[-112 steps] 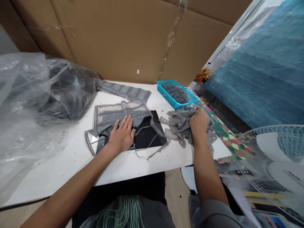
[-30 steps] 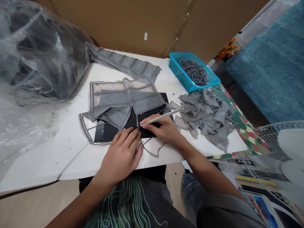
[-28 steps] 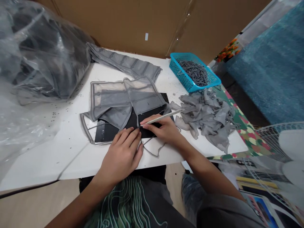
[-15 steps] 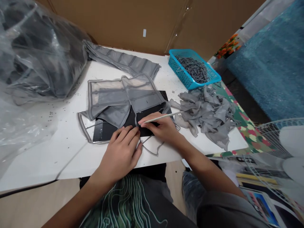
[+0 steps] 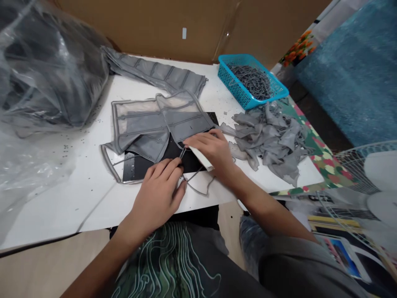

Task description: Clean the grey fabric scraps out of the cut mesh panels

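Note:
A grey sheer fabric piece (image 5: 145,122) with darker grey piped edges lies spread over a black mat (image 5: 133,169). My left hand (image 5: 161,190) rests at the mat's near edge, palm down. Its fingers lie side by side with the thumb apart, and the fingertips press near a narrow grey edging strip (image 5: 183,153). To its right, my right hand (image 5: 212,151) is closed around a flat white-handled tool (image 5: 201,158). The working tip of this tool is hidden under the fingers. Thin grey outline scraps (image 5: 200,191) hang past the mat beside my left thumb.
A blue basket (image 5: 237,89) of grey cord-like strips stands back right, with a heap of grey fabric scraps (image 5: 273,140) before it. Folded grey fabric (image 5: 158,72) lies behind. A large clear plastic bag (image 5: 56,78) fills the left. A wire fan guard (image 5: 366,174) stands right.
My right hand has turned over and shifted slightly up and right, so the white tool shows its broad side, pointing down and right. My left hand stays almost in place.

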Demonstrator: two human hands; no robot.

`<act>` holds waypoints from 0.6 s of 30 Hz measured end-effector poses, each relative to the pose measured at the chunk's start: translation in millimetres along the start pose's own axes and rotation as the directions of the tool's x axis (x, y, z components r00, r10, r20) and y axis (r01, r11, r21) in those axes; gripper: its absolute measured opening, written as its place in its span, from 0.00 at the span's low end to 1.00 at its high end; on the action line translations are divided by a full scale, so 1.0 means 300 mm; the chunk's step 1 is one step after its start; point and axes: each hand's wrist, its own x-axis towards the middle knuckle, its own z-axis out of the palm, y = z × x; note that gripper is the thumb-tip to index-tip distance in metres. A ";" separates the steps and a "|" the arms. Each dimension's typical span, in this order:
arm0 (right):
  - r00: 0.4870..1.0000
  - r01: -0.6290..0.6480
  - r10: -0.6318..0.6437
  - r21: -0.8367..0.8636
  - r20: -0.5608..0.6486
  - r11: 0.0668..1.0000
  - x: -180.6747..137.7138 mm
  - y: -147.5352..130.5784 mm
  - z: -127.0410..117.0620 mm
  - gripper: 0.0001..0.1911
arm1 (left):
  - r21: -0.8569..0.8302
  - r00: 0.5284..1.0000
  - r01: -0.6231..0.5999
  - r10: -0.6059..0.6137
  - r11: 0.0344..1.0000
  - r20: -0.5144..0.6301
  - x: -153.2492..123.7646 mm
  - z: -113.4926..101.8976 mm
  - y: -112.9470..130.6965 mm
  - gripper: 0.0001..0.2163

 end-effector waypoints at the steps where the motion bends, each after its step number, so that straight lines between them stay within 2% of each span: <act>1: 0.999 -0.031 0.030 -0.058 -0.027 0.998 0.005 0.015 -0.010 0.12 | 0.002 1.000 -0.004 0.004 1.000 -0.005 -0.001 0.002 -0.002 0.12; 4: 0.988 -0.131 0.111 -0.217 -0.104 0.967 0.027 0.094 -0.045 0.13 | 0.007 1.000 -0.020 0.020 1.000 -0.020 -0.005 0.008 -0.007 0.12; 7: 0.953 -0.280 0.230 -0.292 -0.195 0.915 0.064 0.232 -0.082 0.15 | 0.008 0.998 -0.038 0.039 0.999 -0.042 -0.006 0.014 -0.013 0.12; 11: 0.858 -0.494 0.405 -0.293 -0.316 0.819 0.126 0.462 -0.140 0.19 | -0.005 0.995 -0.046 0.045 0.999 -0.086 -0.009 0.025 -0.022 0.11; 15: 0.762 -0.636 0.547 -0.238 -0.347 0.734 0.208 0.674 -0.189 0.20 | -0.014 0.988 -0.063 0.061 0.998 -0.140 -0.014 0.044 -0.029 0.11; 18: 0.655 -0.740 0.682 -0.094 -0.327 0.666 0.288 0.808 -0.206 0.19 | 0.010 0.973 -0.090 0.091 0.996 -0.214 -0.014 0.061 -0.041 0.12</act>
